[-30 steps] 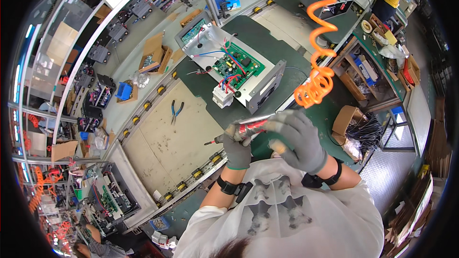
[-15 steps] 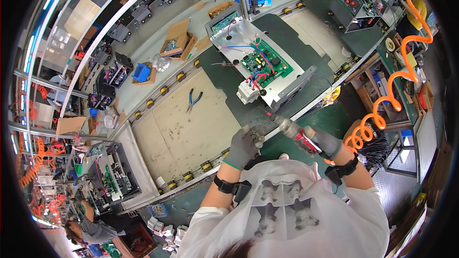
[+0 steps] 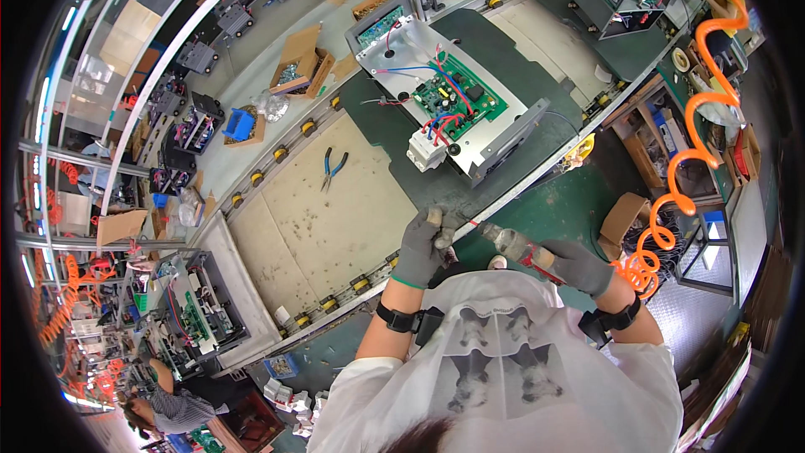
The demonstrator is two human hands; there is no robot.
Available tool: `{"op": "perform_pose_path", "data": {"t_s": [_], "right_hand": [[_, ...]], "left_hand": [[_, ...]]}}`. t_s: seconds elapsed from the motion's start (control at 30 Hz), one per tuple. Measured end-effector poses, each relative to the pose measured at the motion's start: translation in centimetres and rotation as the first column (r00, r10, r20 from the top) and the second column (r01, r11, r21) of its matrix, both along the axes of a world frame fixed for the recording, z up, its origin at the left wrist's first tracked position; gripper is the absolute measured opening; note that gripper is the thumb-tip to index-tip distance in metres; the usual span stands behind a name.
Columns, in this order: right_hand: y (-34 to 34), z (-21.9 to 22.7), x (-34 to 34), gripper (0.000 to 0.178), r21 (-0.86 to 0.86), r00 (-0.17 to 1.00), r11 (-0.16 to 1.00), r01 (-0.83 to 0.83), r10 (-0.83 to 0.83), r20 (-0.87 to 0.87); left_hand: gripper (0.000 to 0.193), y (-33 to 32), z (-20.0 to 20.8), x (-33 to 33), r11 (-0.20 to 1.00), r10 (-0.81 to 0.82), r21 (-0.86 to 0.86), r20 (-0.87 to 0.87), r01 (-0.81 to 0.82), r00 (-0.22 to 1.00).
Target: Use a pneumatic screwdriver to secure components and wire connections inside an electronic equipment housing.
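Note:
My right hand (image 3: 580, 267), in a grey glove, is wrapped round a red and grey powered screwdriver (image 3: 513, 245). Its thin bit points left, close to the fingertips of my left hand (image 3: 421, 250). That hand, gloved too, has its fingers curled together; whatever small thing they may hold does not show clearly. Both hands are over the near edge of the line, in front of an open metal chassis (image 3: 505, 130). On the chassis sit a green circuit board (image 3: 459, 96) with red and blue wires and a white terminal block (image 3: 426, 151).
Blue-handled pliers (image 3: 334, 169) lie on the pale board left of the chassis. An orange coiled hose (image 3: 692, 147) hangs at the right. Boxes of small parts (image 3: 300, 67) stand on the far bench. Another person (image 3: 172, 407) sits at lower left.
The screwdriver has come down toward my body, and its bit is now nearer my left fingertips. My right hand has moved slightly right and down. The whole view has shifted a little.

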State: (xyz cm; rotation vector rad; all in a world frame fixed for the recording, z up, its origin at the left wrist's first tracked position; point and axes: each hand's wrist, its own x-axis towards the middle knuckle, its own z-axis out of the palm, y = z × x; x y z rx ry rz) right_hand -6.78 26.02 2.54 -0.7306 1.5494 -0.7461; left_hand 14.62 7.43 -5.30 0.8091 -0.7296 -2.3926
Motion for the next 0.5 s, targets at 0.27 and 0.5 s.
{"op": "perform_pose_path", "data": {"t_s": [0.27,0.5], "right_hand": [[0.0,-1.9,1.0,0.043,0.019,0.998,0.998,-0.059,0.059,0.010],[-0.4,-0.8,1.3,0.055,0.089,0.983,0.988,-0.129,0.139,-0.120]], "left_hand": [[0.033,0.5,0.4,0.2,0.999,0.016,0.030,-0.040,-0.015,0.999],[0.031,0.8,1.6,0.3,0.998,0.004,-0.069,0.043,-0.001,0.999]]}}
